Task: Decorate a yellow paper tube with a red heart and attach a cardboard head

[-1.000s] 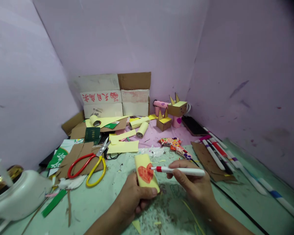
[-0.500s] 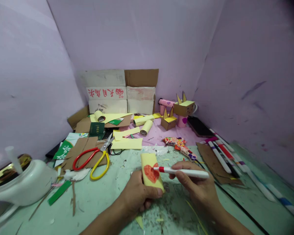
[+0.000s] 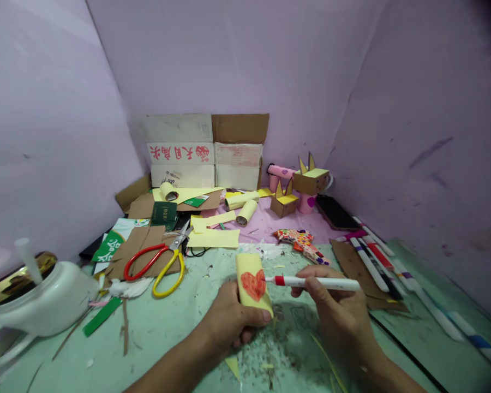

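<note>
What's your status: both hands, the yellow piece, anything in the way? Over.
Left hand gripping yellow piece. Right hand holding marker, tip at right edge of red heart, contact unclear. Nothing seen in the way; scissors lie off left.

Red Chinese characters and a round red emblem, apparently inverted, run across the cardboard panel [image 3: 207,154]; the small black print beneath is unclear. Lettering on the dark green booklet [image 3: 163,211], green-and-white wrapper [image 3: 113,243] and white marker [image 3: 317,283] cannot be read.
</note>
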`<move>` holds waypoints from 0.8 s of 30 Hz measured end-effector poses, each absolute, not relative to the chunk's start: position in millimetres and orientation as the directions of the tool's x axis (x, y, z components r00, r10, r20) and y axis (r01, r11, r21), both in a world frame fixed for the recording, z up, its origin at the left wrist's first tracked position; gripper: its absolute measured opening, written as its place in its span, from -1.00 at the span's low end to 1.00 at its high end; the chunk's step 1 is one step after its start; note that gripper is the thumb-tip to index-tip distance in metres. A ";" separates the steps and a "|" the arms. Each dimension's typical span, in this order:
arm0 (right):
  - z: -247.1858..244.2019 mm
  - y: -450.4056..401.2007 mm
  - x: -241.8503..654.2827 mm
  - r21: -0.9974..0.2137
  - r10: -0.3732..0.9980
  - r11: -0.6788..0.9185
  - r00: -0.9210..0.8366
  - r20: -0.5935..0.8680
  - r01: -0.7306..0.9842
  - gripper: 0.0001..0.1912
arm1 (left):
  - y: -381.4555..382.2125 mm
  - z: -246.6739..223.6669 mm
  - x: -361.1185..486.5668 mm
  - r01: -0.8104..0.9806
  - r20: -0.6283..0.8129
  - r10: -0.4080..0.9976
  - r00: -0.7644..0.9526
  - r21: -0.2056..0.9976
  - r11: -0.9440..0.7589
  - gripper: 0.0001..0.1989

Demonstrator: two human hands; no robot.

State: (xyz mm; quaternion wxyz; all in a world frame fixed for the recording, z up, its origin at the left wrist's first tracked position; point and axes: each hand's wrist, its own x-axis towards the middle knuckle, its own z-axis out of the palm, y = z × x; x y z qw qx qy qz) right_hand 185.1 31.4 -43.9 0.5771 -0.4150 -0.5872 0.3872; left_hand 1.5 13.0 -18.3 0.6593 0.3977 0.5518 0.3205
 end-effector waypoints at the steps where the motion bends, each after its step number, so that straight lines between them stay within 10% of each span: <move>1: -43.5 31.2 184.9 -0.932 0.933 0.359 0.023 0.360 0.042 -0.82 | 13.1 -17.8 1.3 0.011 -0.475 0.860 0.187 0.876 0.482 -0.77; 24: -42.0 29.9 182.1 -0.926 0.930 0.364 -0.090 0.356 0.102 -0.84 | 11.8 -27.1 0.0 -0.006 -0.410 0.881 0.235 0.906 0.423 -0.80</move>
